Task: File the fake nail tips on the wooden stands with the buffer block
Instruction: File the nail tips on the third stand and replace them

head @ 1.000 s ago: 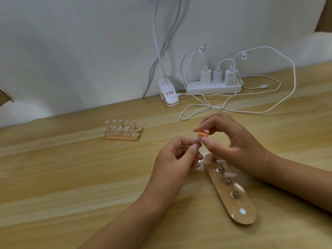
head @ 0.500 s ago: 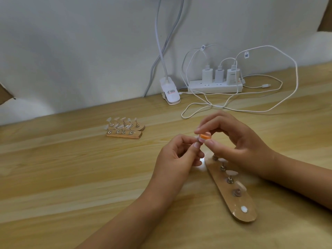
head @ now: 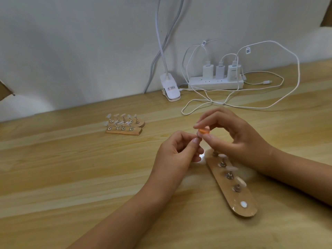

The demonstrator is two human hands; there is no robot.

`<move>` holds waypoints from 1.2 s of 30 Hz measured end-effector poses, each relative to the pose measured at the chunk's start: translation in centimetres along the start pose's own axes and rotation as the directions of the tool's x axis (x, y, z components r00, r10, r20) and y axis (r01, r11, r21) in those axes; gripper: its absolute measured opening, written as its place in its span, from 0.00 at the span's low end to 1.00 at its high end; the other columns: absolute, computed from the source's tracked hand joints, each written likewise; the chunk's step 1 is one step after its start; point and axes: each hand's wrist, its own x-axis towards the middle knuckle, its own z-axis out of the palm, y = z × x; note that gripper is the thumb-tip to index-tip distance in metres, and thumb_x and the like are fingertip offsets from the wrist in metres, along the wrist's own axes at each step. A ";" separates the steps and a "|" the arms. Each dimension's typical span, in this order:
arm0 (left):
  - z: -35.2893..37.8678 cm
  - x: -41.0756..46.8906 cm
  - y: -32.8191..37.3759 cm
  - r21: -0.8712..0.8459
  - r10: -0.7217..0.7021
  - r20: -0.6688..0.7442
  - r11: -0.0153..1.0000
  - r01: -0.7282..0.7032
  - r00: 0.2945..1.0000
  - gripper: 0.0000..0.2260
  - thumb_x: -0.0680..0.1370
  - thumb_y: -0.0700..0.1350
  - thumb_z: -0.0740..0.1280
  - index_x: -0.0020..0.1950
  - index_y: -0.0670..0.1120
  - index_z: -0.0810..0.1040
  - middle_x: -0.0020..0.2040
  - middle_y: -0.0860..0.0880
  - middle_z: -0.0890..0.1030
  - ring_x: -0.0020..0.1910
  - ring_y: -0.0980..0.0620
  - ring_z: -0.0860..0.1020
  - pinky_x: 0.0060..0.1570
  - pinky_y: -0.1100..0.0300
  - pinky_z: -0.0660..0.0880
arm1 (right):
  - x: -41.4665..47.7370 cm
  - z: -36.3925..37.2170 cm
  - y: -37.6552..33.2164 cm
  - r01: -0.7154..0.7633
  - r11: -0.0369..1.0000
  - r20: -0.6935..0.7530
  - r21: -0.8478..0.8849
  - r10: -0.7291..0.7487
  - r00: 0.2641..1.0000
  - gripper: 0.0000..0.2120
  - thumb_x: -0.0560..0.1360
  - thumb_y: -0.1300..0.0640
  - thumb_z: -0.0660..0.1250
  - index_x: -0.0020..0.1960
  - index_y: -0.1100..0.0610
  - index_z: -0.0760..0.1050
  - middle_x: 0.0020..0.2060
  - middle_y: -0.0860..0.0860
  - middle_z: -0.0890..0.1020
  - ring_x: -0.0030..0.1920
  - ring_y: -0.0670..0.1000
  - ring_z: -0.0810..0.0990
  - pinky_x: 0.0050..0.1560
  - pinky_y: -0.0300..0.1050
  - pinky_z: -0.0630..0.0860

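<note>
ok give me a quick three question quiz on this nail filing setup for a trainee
1. True or false: the right hand pinches the orange buffer block.
2. How many chargers are plugged into the power strip? A two, B three, C five.
3. Fill the gap: the left hand pinches a small nail tip, and the two far wooden stands lie on the person's ___ side.

Key: 1 true. 2 B. 3 left.
</note>
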 end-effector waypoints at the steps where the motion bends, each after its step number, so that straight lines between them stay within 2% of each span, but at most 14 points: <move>1: 0.0 0.0 0.0 -0.002 -0.001 -0.002 1.000 0.001 1.000 0.05 0.79 0.39 0.67 0.45 0.45 0.80 0.33 0.52 0.81 0.34 0.60 0.79 0.37 0.69 0.74 | 0.0 0.0 0.0 -0.010 1.000 -0.012 0.009 0.010 1.000 0.07 0.75 0.62 0.69 0.53 0.60 0.79 0.51 0.54 0.77 0.55 0.53 0.78 0.57 0.48 0.76; 4: 0.0 0.1 -0.1 -0.008 -0.004 0.001 1.000 0.004 1.000 0.05 0.79 0.39 0.67 0.44 0.46 0.80 0.33 0.52 0.81 0.34 0.59 0.79 0.36 0.69 0.75 | 0.0 0.0 0.0 0.045 0.998 -0.006 -0.051 -0.046 0.999 0.07 0.75 0.59 0.69 0.52 0.60 0.79 0.51 0.54 0.77 0.54 0.53 0.78 0.56 0.46 0.75; 7: -0.1 0.0 -0.2 -0.009 -0.003 -0.004 1.000 0.003 1.000 0.05 0.79 0.39 0.67 0.44 0.45 0.79 0.33 0.52 0.81 0.34 0.59 0.79 0.36 0.68 0.75 | 0.0 0.0 0.0 -0.014 1.000 -0.023 -0.016 0.013 1.000 0.07 0.75 0.63 0.71 0.52 0.59 0.79 0.51 0.54 0.77 0.54 0.53 0.78 0.55 0.50 0.76; 10: -0.1 0.0 -0.1 -0.006 0.003 0.004 1.000 -0.003 1.000 0.04 0.79 0.40 0.67 0.45 0.45 0.80 0.33 0.52 0.81 0.35 0.59 0.79 0.37 0.68 0.75 | 0.1 0.0 0.1 0.021 0.999 -0.007 -0.033 -0.021 1.000 0.07 0.75 0.61 0.70 0.52 0.60 0.79 0.51 0.54 0.77 0.54 0.53 0.78 0.55 0.47 0.76; 13: -0.1 0.0 -0.1 -0.024 0.000 -0.019 1.000 0.000 1.000 0.05 0.79 0.38 0.66 0.45 0.45 0.79 0.33 0.52 0.81 0.33 0.59 0.79 0.36 0.69 0.75 | 0.2 -0.2 0.1 -0.061 0.998 -0.022 0.028 0.062 0.998 0.08 0.74 0.61 0.68 0.53 0.58 0.79 0.50 0.54 0.78 0.53 0.52 0.78 0.56 0.50 0.77; 16: -0.1 0.0 0.0 -0.026 -0.004 -0.014 1.000 0.003 1.000 0.05 0.79 0.39 0.67 0.44 0.46 0.79 0.33 0.52 0.81 0.34 0.59 0.79 0.36 0.68 0.75 | 0.2 -0.1 0.1 -0.008 1.000 -0.005 0.011 0.008 1.000 0.08 0.75 0.61 0.69 0.53 0.59 0.79 0.51 0.54 0.77 0.55 0.53 0.78 0.57 0.47 0.76; 20: -0.2 0.0 0.0 -0.034 -0.011 -0.023 0.999 0.010 1.000 0.06 0.79 0.39 0.67 0.44 0.46 0.79 0.33 0.52 0.82 0.35 0.59 0.79 0.37 0.68 0.75 | 0.2 -0.2 0.1 -0.063 0.996 -0.021 0.055 0.065 0.998 0.08 0.74 0.61 0.68 0.54 0.58 0.80 0.51 0.53 0.78 0.54 0.52 0.78 0.57 0.47 0.77; 22: -0.1 0.0 0.0 -0.033 -0.012 -0.019 0.999 0.012 1.000 0.04 0.79 0.39 0.67 0.45 0.45 0.79 0.33 0.52 0.81 0.35 0.59 0.80 0.37 0.68 0.75 | 0.2 -0.2 0.2 -0.017 1.000 -0.008 0.017 0.018 1.000 0.08 0.74 0.62 0.69 0.53 0.58 0.80 0.51 0.53 0.77 0.55 0.53 0.78 0.57 0.46 0.76; 25: -0.2 -0.1 0.0 -0.037 -0.015 -0.029 0.999 0.014 0.999 0.04 0.79 0.38 0.67 0.45 0.45 0.79 0.33 0.52 0.81 0.35 0.59 0.79 0.37 0.68 0.75 | 0.1 -0.2 0.2 -0.054 0.998 -0.020 0.041 0.055 0.998 0.08 0.74 0.61 0.69 0.53 0.58 0.80 0.51 0.53 0.78 0.55 0.53 0.78 0.57 0.49 0.76; 28: -0.2 0.0 0.0 -0.040 -0.022 -0.032 0.999 0.020 0.999 0.05 0.79 0.39 0.67 0.45 0.45 0.79 0.33 0.52 0.82 0.34 0.59 0.79 0.37 0.68 0.75 | 0.2 -0.1 0.2 -0.015 1.000 -0.011 0.004 0.015 1.000 0.08 0.75 0.60 0.70 0.53 0.57 0.80 0.52 0.53 0.77 0.55 0.53 0.78 0.57 0.46 0.76; 31: -0.2 0.1 -0.1 -0.049 -0.034 -0.046 0.998 0.031 0.998 0.04 0.79 0.39 0.67 0.45 0.45 0.79 0.33 0.52 0.82 0.33 0.58 0.79 0.37 0.67 0.75 | 0.1 -0.2 0.1 -0.079 0.996 -0.031 0.051 0.080 0.996 0.09 0.74 0.60 0.69 0.54 0.57 0.80 0.51 0.52 0.78 0.55 0.52 0.78 0.58 0.48 0.76; 34: -0.2 0.1 -0.1 -0.048 -0.033 -0.045 0.998 0.031 0.998 0.05 0.79 0.39 0.67 0.44 0.45 0.79 0.33 0.52 0.82 0.33 0.58 0.79 0.37 0.68 0.75 | 0.1 0.0 0.1 -0.053 0.998 -0.011 0.032 0.053 0.999 0.08 0.75 0.62 0.69 0.54 0.58 0.80 0.52 0.52 0.77 0.56 0.52 0.78 0.58 0.44 0.76; 36: -0.3 0.1 -0.1 -0.048 -0.033 -0.050 0.998 0.031 0.998 0.05 0.79 0.39 0.67 0.44 0.46 0.79 0.33 0.52 0.82 0.34 0.58 0.79 0.37 0.67 0.75 | 0.1 0.0 0.0 -0.100 0.993 -0.024 0.062 0.102 0.995 0.07 0.76 0.62 0.70 0.54 0.58 0.80 0.51 0.53 0.78 0.55 0.51 0.78 0.58 0.46 0.76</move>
